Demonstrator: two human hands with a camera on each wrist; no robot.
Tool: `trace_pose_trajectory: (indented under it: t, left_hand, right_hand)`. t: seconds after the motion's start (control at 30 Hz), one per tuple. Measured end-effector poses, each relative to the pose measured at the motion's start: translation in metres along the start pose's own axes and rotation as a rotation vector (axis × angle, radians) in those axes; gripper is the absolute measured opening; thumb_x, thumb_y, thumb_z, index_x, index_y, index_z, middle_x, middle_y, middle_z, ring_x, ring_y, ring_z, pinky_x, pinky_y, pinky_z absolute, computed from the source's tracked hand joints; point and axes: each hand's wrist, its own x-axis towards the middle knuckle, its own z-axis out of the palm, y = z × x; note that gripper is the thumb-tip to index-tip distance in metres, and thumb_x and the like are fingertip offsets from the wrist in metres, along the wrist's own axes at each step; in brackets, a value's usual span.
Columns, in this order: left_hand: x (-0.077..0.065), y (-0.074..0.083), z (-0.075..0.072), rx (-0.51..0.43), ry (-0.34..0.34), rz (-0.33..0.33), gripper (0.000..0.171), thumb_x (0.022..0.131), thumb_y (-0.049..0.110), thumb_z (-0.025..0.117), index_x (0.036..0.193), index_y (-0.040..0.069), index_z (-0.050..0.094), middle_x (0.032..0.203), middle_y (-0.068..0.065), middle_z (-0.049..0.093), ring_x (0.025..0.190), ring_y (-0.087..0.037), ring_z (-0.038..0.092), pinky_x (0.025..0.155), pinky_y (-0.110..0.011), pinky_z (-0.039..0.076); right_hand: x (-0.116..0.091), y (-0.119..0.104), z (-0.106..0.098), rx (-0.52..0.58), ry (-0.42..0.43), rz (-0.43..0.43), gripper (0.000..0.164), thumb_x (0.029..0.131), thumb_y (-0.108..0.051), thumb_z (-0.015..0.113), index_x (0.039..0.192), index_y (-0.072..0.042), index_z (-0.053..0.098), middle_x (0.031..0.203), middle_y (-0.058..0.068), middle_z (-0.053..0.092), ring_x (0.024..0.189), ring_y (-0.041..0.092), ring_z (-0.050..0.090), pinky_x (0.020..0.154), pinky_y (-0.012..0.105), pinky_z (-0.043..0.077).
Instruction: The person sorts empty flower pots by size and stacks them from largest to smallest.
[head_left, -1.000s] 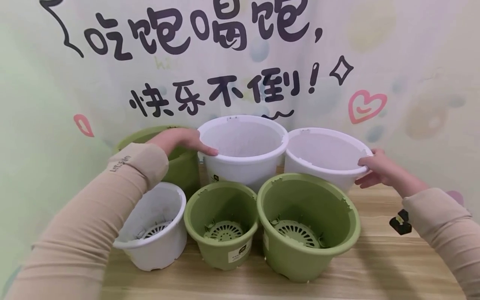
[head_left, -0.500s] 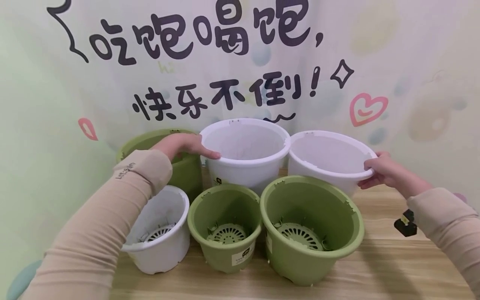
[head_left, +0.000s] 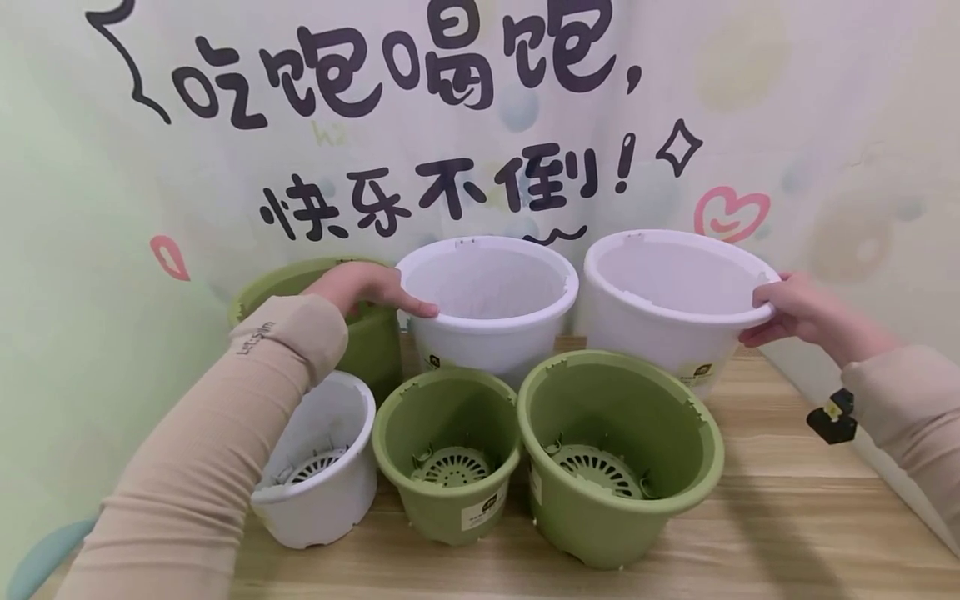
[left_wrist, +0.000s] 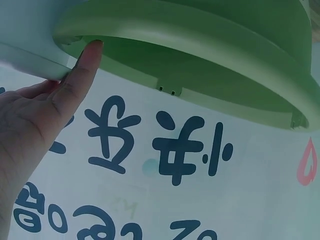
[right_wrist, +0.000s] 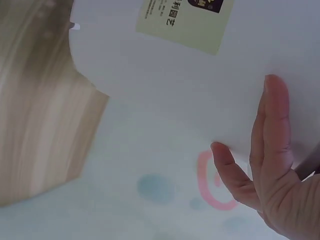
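In the head view my left hand (head_left: 363, 283) rests at the left rim of the middle white flowerpot (head_left: 491, 337), its thumb laid along the rim. A straight finger reaches up over the opening of the back green flowerpot (left_wrist: 210, 40) in the left wrist view. My right hand (head_left: 817, 315) holds the right white flowerpot (head_left: 652, 333) by its right rim. Below that rim, its fingers (right_wrist: 277, 120) lie straight against the pot's outer wall in the right wrist view. A label (right_wrist: 185, 22) shows on this wall.
In front stand a small white pot (head_left: 318, 508), a small green pot (head_left: 450, 508) and a larger green pot (head_left: 600, 533), with slotted bottoms. They stand on a wood-grain table (head_left: 795, 500). Behind hangs a sheet (head_left: 750, 83) with large dark writing.
The right white flowerpot has risen and shifted right with my right hand, so its label now shows. My left hand keeps its place at the middle pot's rim.
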Motion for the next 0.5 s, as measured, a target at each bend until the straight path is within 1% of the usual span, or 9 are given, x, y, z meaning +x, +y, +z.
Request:
trace_pose_trajectory:
  t: [0.1,0.27,0.3,0.37,0.5]
  left_hand:
    - [-0.001,-0.001,0.0,-0.005,0.0,-0.01,0.079,0.084,0.054,0.052,0.141,0.01,0.02,0.147,-0.018,0.018,0.131,-0.038,0.024,0.099,-0.059,0.031]
    - [-0.002,0.0,0.001,-0.02,-0.002,-0.019,0.079,0.084,0.053,0.053,0.141,0.01,0.02,0.147,-0.019,0.017,0.131,-0.038,0.023,0.1,-0.059,0.03]
    - [-0.002,0.001,0.001,-0.022,-0.005,-0.021,0.079,0.084,0.053,0.053,0.141,0.009,0.02,0.147,-0.019,0.017,0.131,-0.038,0.023,0.1,-0.059,0.03]
    - [-0.002,0.002,0.0,-0.021,-0.006,-0.028,0.079,0.084,0.053,0.053,0.141,0.009,0.021,0.147,-0.019,0.017,0.131,-0.038,0.023,0.101,-0.058,0.03]
    - [-0.002,0.003,-0.001,0.008,0.004,-0.052,0.08,0.084,0.053,0.054,0.139,0.006,0.022,0.145,-0.02,0.021,0.129,-0.038,0.027,0.1,-0.055,0.032]
  right_hand:
    - [0.001,-0.013,-0.008,-0.011,0.004,-0.002,0.029,0.087,0.0,0.036,0.111,0.014,0.029,0.072,0.002,0.061,0.063,0.026,0.066,0.066,0.046,0.055]
    - [-0.003,-0.038,-0.022,-0.044,0.009,-0.003,0.029,0.087,-0.001,0.036,0.111,0.014,0.029,0.073,0.002,0.061,0.064,0.026,0.067,0.068,0.046,0.055]
    - [-0.004,-0.044,-0.025,-0.052,0.001,0.0,0.029,0.087,0.0,0.036,0.111,0.014,0.028,0.073,0.001,0.061,0.064,0.025,0.067,0.069,0.045,0.055]
    - [-0.005,-0.055,-0.032,-0.06,-0.014,0.017,0.023,0.086,0.001,0.035,0.106,0.013,0.033,0.073,0.002,0.061,0.065,0.025,0.067,0.069,0.044,0.055]
    - [-0.005,-0.079,-0.047,-0.069,-0.066,0.072,0.022,0.086,0.003,0.032,0.105,0.014,0.033,0.074,0.002,0.061,0.066,0.024,0.066,0.071,0.041,0.055]
